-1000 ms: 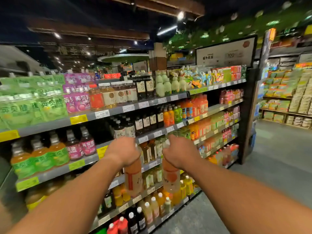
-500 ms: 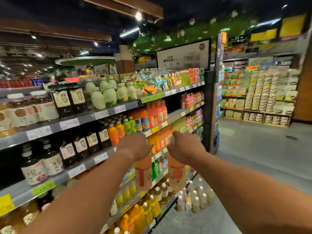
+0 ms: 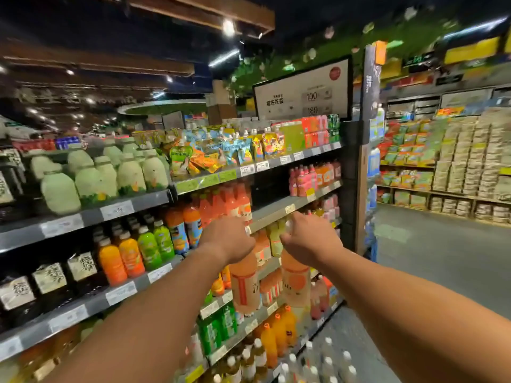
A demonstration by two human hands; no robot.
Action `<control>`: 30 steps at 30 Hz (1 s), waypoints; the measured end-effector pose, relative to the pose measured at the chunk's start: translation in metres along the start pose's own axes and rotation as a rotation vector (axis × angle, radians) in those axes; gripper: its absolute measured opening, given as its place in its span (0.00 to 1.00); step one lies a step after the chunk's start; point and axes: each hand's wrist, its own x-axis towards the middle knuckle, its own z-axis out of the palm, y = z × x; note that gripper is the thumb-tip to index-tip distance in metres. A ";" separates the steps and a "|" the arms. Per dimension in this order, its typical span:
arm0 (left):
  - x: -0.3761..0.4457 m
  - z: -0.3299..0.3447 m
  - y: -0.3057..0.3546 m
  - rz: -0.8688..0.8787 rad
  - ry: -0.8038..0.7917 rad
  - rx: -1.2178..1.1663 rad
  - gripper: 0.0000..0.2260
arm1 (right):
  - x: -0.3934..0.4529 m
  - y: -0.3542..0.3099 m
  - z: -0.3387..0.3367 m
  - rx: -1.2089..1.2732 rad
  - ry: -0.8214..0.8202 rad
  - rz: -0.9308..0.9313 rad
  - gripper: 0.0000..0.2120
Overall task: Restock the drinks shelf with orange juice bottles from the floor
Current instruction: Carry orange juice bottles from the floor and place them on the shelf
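My left hand (image 3: 229,240) grips the top of an orange juice bottle (image 3: 244,286) that hangs below it. My right hand (image 3: 311,239) grips the cap end of a second orange juice bottle (image 3: 296,283) in the same way. Both bottles are pale orange with a label band. They hang in front of the drinks shelf (image 3: 279,210), whose second tier has a dark gap to the right of a row of orange-pink bottles (image 3: 235,200). Several more bottles with white caps stand on the floor (image 3: 326,363) at the bottom.
Shelves of drinks run along my left, with green-white bottles (image 3: 130,175) and pouches (image 3: 210,153) on top. The unit's end post (image 3: 362,189) and a sign (image 3: 302,94) stand ahead. An aisle of grey floor (image 3: 442,252) opens right, with stacked packets (image 3: 467,158) beyond.
I have moved along the shelf to the right, carrying both bottles. The gap in the second tier and the unit's end are now closer, and both hands are higher against the shelf.
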 end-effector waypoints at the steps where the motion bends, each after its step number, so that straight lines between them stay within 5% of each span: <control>1: 0.016 0.006 0.011 -0.038 -0.016 -0.003 0.13 | 0.016 0.018 0.002 -0.003 -0.019 -0.024 0.14; 19: 0.307 0.145 0.099 -0.365 -0.001 0.019 0.11 | 0.319 0.220 0.134 0.105 -0.094 -0.282 0.20; 30: 0.437 0.187 0.099 -0.513 0.177 0.114 0.14 | 0.483 0.237 0.217 0.317 -0.010 -0.606 0.16</control>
